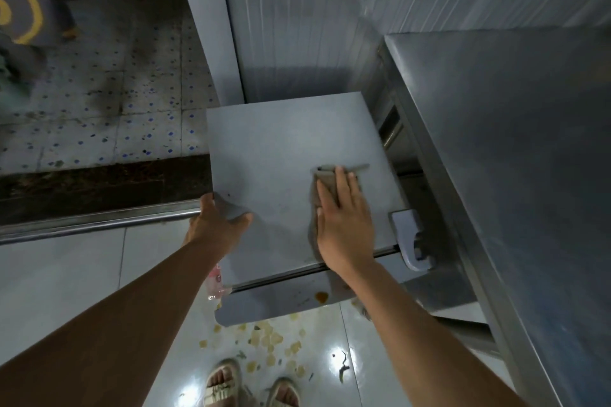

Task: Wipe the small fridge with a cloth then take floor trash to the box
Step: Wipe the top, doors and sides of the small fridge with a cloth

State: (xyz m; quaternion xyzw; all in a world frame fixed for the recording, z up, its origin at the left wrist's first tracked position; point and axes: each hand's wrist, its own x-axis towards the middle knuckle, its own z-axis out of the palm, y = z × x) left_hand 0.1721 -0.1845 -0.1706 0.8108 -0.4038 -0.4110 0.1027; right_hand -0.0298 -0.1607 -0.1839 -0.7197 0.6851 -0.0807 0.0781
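A person wipes the small fridge (281,155) top: the right hand (344,225) presses a grey cloth (325,188) flat with straight fingers, while the left hand (220,221) grips its left edge. Floor trash (271,340) lies below, likely next once wiping ends.

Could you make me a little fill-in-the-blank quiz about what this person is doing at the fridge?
1. The right hand presses a ____ flat on the fridge top.
2. The left hand holds the fridge's left ____.
3. Yellowish scraps lie on the ____ in front of the fridge.
4. The person's feet are in ____.

Missing words: cloth; edge; floor; sandals
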